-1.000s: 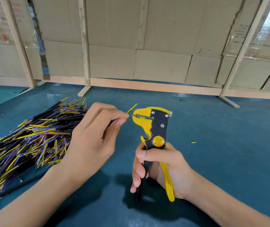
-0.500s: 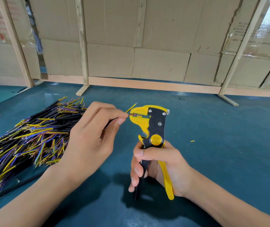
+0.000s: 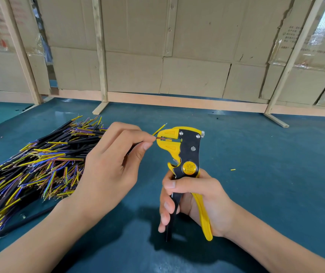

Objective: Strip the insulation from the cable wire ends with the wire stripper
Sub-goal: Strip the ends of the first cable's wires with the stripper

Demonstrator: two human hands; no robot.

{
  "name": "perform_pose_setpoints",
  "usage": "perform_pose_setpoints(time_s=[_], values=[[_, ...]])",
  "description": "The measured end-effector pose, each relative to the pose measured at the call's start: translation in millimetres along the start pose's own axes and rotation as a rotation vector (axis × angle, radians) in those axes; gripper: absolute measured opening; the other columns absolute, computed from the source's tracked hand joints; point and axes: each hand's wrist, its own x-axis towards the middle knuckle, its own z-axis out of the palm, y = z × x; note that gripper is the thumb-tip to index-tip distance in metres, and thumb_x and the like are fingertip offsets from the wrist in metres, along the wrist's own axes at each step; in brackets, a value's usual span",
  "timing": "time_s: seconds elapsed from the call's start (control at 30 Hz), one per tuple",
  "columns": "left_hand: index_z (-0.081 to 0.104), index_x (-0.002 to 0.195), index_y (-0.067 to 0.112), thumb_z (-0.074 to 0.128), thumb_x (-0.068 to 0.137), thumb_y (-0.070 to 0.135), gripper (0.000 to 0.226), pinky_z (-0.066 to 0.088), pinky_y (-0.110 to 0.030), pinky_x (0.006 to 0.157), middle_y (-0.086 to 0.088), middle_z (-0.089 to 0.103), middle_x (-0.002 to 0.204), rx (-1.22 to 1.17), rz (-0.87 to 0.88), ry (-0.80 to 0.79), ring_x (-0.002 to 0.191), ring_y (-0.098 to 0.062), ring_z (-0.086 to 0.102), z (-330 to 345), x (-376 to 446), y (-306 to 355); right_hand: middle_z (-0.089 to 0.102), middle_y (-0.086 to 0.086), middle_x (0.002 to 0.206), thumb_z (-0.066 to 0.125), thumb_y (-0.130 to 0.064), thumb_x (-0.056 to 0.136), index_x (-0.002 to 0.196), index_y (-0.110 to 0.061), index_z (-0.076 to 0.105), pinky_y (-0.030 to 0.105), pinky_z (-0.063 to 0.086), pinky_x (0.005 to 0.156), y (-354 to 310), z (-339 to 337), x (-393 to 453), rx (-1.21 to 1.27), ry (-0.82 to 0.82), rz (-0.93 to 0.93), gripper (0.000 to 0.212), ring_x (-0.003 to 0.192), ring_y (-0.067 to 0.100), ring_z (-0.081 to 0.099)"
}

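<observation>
Cardboard walls back a teal bench (image 3: 266, 174) where a thin reddish-brown wire end (image 3: 162, 138) lies level in the yellow wire stripper (image 3: 179, 146) jaws – fed from the left, pinched by the left hand (image 3: 108, 170). Right hand (image 3: 195, 200) grips the handles below, a yellow wire (image 3: 159, 129) sticks up beside, cable pile (image 3: 35, 164) leftward

A yellow-and-black plastic-handled wire stripper (image 3: 185, 154) stands upright in the right hand (image 3: 197, 201), its head facing the left hand (image 3: 108, 170). A thin brown wire end (image 3: 160, 138) pinched at the left fingertips runs level into the stripper's mouth, with a yellow wire end (image 3: 159, 129) angling up just above it. A loose heap of black-sheathed cables with yellow, blue and brown cores (image 3: 29, 166) lies on the far side of the left hand.
</observation>
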Motion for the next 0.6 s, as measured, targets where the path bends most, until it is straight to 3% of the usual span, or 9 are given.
perform_pose_setpoints(time_s=[0.6], values=[[0.071,0.104,0.007,0.06,0.098,0.01,0.012,0.041,-0.014,0.085,0.0,0.062,0.101,-0.009,-0.005,-0.01,0.099,-0.005,0.057,-0.9,-0.5,-1.7,0.055,0.014,0.061,0.064,-0.014,0.085,0.071,-0.008,0.058,0.046,0.056,0.064,-2.1,1.9,0.2,-0.012,0.002,0.012,0.017,0.054,0.03,0.061]])
